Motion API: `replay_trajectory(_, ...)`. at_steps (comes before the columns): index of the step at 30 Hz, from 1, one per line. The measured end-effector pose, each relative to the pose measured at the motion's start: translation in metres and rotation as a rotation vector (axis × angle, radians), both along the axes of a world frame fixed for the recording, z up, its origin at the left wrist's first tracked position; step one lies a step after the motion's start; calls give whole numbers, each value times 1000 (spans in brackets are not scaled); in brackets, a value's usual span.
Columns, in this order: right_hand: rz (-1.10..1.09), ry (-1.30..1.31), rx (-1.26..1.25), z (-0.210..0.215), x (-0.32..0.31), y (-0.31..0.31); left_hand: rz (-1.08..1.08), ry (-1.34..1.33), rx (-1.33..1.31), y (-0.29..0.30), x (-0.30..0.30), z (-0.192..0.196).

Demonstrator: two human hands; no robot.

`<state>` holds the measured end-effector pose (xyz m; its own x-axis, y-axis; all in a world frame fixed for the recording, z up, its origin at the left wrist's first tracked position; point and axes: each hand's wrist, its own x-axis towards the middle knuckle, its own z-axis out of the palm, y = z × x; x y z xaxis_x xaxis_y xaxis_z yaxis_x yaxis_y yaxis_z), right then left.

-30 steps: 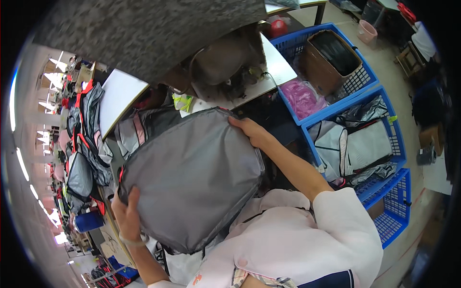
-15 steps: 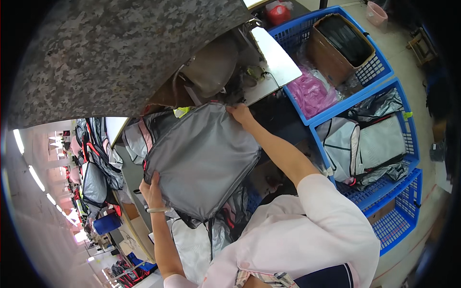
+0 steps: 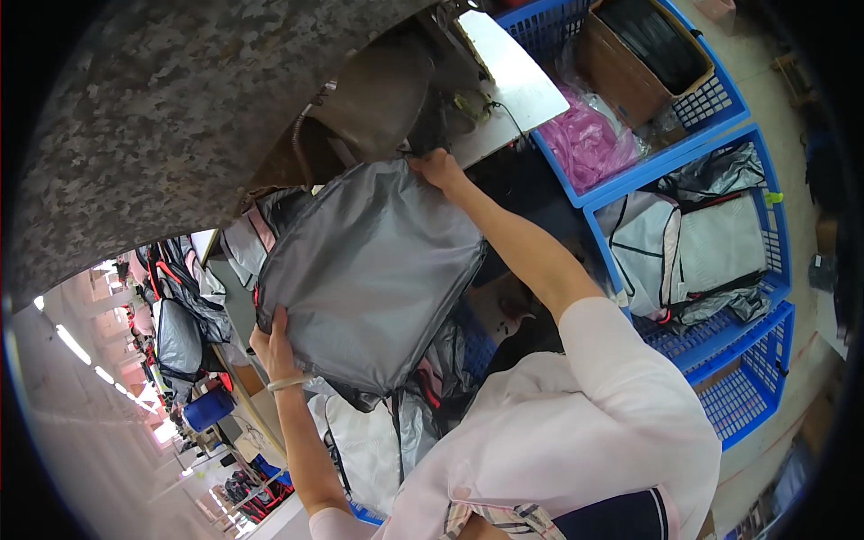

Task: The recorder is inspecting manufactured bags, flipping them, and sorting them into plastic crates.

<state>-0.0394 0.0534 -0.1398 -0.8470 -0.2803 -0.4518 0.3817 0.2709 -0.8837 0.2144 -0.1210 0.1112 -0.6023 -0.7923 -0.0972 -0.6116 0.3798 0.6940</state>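
You've got the grey bag (image 3: 369, 270) stretched between both hands, held up in front of the tabletop (image 3: 504, 72). Left hand (image 3: 273, 340) is clamped on the lower corner, right hand (image 3: 438, 168) pinches the top edge. It looks like thin, soft, slick fabric, light and floppy. Grip seams or corners, not the panel.

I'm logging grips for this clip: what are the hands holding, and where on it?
Both hold one grey bag: the left hand grips its lower left edge, the right hand its top corner.
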Motion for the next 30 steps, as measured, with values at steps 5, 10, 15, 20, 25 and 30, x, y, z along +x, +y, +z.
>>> replay_trajectory(5,48,39,6,7,-4,9,-57,57,-21,9,-5,4)
replay_trajectory(10,-2,13,-68,4,-6,14,-32,9,1,17,-11,7)
replay_trajectory(15,-29,-9,-57,-1,-3,29,-86,18,-33,26,-16,-1)
replay_trajectory(20,-38,-23,-56,-2,1,38,-117,32,-22,32,-20,-3)
replay_trajectory(25,-66,-15,-68,-8,2,41,-152,12,-69,36,-22,-4)
replay_trajectory(30,-43,31,-13,-14,3,38,-156,40,-52,37,-14,-3)
